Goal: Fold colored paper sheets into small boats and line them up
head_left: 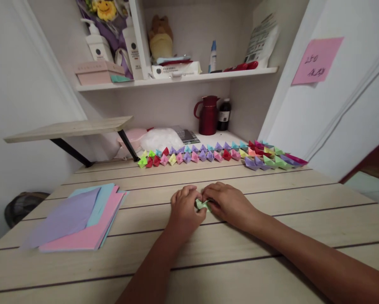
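Between my hands, at the middle of the wooden table (227, 270), is a small folded piece of light green paper (202, 205). My left hand (185, 209) pinches its left side, thumb toward me. My right hand (229, 202) has its fingers closed on the right side of the same paper. Most of the paper is hidden by the fingers, so its exact shape cannot be made out. Beyond my hands stand rows of small folded paper boats (186, 157) in many colours, with larger paper boats (255, 163) grouped at the right.
A stack of coloured paper sheets (77, 219) lies at the left, purple on top. Behind it stands a small raised shelf (72, 128) on black legs. A red jug (208, 116) and a dark bottle (224, 115) stand at the back under the white shelf (183, 79).
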`<state>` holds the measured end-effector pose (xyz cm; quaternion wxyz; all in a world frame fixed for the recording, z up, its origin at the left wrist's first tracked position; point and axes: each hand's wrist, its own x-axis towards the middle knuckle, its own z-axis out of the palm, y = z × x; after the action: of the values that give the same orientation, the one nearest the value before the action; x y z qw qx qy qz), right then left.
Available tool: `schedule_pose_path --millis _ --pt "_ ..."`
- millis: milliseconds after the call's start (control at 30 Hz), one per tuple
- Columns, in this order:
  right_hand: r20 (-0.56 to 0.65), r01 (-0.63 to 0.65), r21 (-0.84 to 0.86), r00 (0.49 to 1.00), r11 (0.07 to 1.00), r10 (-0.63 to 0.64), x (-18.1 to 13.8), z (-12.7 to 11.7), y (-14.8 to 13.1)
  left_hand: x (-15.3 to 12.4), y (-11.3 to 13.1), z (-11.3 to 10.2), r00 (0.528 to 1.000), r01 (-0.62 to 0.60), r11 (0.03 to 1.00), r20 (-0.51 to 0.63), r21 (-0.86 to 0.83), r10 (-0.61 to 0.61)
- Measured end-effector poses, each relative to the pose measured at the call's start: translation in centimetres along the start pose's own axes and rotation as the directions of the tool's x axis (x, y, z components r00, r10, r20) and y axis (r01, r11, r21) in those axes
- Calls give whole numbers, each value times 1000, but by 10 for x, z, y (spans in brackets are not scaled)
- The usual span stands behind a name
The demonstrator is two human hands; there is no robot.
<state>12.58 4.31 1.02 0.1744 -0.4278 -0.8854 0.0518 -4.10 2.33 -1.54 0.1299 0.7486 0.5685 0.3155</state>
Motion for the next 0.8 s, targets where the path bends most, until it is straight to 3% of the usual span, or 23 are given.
schedule_pose_path --millis 200,367,800 --pt "-49 -52 95 997 994 57 -2 -1 7 -3 2 -13 996 -63 994 58 -87 69" --pt "-67 -11 49 998 999 14 -5 -2 6 -3 2 -14 986 -150 975 43 -167 159" --pt "-43 73 39 997 997 -72 -10 -5 6 -3 4 -20 975 -150 979 144 -141 170"
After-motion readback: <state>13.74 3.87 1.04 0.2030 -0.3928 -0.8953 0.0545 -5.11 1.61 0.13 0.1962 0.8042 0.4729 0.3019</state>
